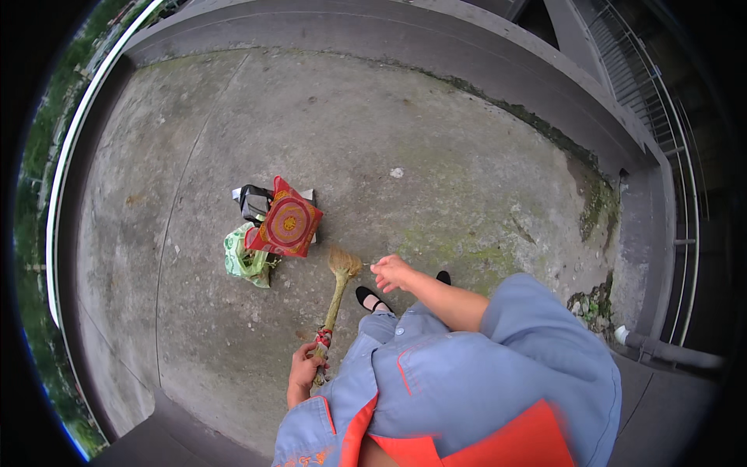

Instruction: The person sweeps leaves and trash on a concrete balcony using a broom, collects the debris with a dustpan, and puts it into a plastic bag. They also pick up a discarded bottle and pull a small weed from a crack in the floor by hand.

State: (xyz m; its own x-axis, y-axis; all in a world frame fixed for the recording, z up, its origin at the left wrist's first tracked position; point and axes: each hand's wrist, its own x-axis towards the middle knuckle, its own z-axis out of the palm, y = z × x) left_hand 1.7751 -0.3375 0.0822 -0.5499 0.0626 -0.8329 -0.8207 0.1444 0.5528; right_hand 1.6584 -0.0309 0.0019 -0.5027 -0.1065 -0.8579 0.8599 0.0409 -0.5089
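My left hand (306,369) grips the lower end of a straw broom (335,306), just below a red wrapping on its handle. The broom slants away from me, with its bristle head (344,262) at the far end. Beside those bristles, to their right, is my right hand (392,273), its thumb and forefinger close together. A tiny pale spot shows at its fingertips, too small to tell whether it is something held. Left of the bristles lies a red cushion-shaped item (289,222) with a gold round pattern.
A green and white plastic bag (244,257) and a black bag (254,201) sit against the red item on the concrete floor (280,128). Low walls (373,38) bound the floor. Metal railings (680,175) stand at right. My black shoe (371,299) is near the broom.
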